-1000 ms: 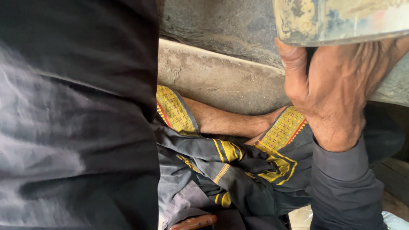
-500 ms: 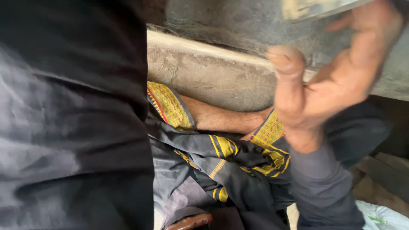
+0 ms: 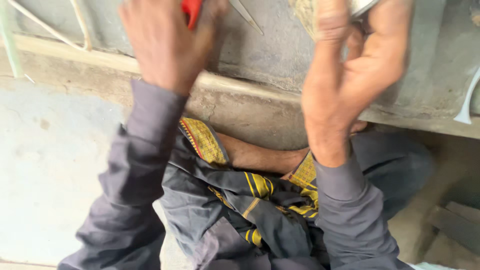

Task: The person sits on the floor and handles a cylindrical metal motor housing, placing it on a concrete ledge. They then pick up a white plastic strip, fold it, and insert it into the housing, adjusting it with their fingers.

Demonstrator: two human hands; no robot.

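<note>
1. Behind both sets of fingers: grey concrete wall (image 3: 280,55), with a pale ledge (image 3: 240,85) running just under the knuckles.
2. Below the fingers, well apart from them: dark cloth with yellow stripes (image 3: 250,200) bunched over the lap, bare leg (image 3: 260,157) showing between the folds.
3. Left of the fingers: pale concrete floor (image 3: 45,165).
4. Right hand (image 3: 350,85) raised, fingers (image 3: 385,45) curled upward and pressed round a metal object (image 3: 362,6) at the top edge; only a sliver of that object visible, kind impossible to tell.
5. Left hand (image 3: 165,45) raised, seen from the back, fingers folded shut round a red-handled tool (image 3: 192,11).
6. Beside the left fingers, towards the right hand: thin metal tip (image 3: 245,15) of that tool slanting down across the wall.
7. Far left of the fingers: thin pale cords (image 3: 50,37) against the wall.
</note>
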